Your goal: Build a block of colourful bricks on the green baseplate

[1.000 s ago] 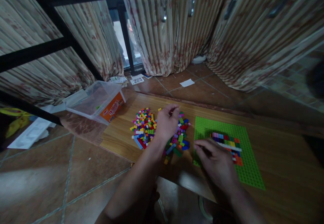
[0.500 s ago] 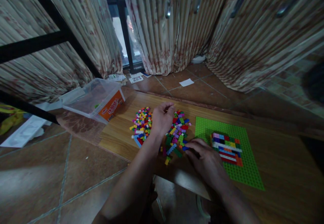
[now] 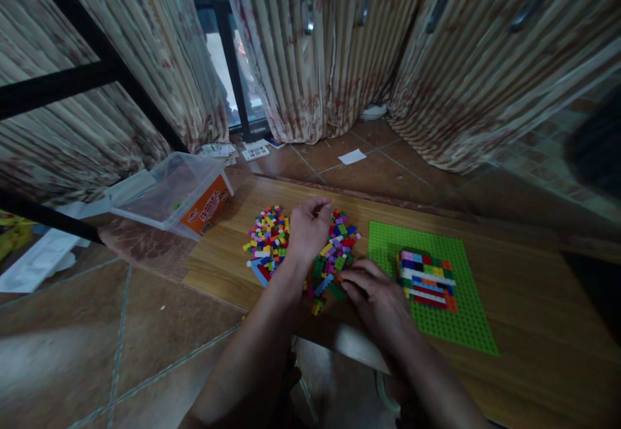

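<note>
Loose toy bricks of many colours lie heaped on a wooden board; one part of the pile shows left of my left wrist, another between my hands. My left hand is over the middle of the pile, fingers curled together; whatever they hold is hidden. Low at the pile's right edge, my right hand has thumb and forefinger drawn together by a small orange brick; I cannot make out what is between them. Right of it, a block of joined bricks sits on a green studded baseplate.
A clear plastic box with an orange label stands at the board's left end. The wooden board stretches to the right. Behind are striped curtains, a paper sheet on the tiled floor and dark metal bars at left.
My right hand has moved a little left, further into the pile's edge. My left hand keeps nearly the same pose. The whole view has shifted slightly.
</note>
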Tool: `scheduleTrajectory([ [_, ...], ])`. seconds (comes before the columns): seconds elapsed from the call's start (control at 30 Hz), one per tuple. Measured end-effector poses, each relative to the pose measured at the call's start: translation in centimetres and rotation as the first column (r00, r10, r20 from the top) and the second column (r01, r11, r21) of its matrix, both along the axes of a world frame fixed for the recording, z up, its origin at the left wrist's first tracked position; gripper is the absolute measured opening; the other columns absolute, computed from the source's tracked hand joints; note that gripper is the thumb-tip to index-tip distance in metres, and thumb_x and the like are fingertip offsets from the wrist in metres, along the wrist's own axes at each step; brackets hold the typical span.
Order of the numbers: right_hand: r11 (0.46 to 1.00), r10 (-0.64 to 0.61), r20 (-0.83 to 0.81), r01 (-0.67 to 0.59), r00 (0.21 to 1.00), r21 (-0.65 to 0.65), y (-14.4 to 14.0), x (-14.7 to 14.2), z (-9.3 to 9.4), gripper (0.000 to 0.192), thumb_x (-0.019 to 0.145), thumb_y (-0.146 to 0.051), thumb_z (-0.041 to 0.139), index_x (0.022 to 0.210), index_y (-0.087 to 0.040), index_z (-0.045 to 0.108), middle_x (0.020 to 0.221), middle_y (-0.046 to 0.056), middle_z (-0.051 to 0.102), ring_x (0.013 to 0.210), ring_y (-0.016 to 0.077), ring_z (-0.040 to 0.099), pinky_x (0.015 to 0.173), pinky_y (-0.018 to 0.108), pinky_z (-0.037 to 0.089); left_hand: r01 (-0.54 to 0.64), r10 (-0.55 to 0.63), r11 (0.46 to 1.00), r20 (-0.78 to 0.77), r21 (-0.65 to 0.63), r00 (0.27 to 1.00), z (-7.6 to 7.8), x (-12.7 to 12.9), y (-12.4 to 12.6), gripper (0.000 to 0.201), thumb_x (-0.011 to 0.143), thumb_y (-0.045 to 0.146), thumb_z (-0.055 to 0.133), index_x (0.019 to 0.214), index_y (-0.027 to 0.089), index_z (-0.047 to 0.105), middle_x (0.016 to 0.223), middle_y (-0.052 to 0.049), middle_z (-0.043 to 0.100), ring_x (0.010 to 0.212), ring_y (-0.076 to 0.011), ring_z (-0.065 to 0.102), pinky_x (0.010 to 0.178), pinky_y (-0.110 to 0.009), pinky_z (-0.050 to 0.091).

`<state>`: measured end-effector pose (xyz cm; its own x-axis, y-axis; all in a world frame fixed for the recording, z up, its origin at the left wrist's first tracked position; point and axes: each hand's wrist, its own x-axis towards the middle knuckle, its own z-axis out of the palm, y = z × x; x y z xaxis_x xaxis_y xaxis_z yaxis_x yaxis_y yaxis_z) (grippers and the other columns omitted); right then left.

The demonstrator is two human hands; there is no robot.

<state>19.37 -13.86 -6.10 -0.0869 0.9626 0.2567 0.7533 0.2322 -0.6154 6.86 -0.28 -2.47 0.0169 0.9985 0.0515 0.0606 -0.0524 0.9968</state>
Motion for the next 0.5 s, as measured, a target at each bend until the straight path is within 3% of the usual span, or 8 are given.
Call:
scheduleTrajectory([
  [0.27, 0.999, -0.048, 0.118, 0.05, 0.992, -0.015, 0.5, -1.2, 0.2, 0.016, 0.085, -0.018, 0.061, 0.094, -0.027, 0.072, 0.1, 0.003, 0.064, 0.087, 0.0169, 0.064, 0.074, 0.028, 0.051, -0.009, 0.009, 1.0, -0.028, 0.019, 1.0, 0.4, -0.5, 0.0, 0.02, 0.077, 0.023, 0.06, 0.091, 0.014, 0.071, 0.073, 0.0, 0.068, 0.06, -0.0109, 0.059, 0.06, -0.021, 0.045],
  [0.5, 0.999, -0.051, 0.12, 0.05, 0.992, 0.01, 0.8, -1.8, -0.1, 0.017, 0.093, -0.02, 0.054, 0.088, -0.024, 0.07, 0.094, 0.003, 0.064, 0.086, 0.0171, 0.063, 0.075, 0.029, 0.049, 0.005, -0.005, 1.0, -0.002, 0.008, 1.0, 0.2, -0.5, 0.1, 0.022, 0.077, 0.026, 0.059, 0.091, 0.014, 0.07, 0.075, -0.002, 0.069, 0.06, -0.011, 0.059, 0.056, -0.021, 0.044],
])
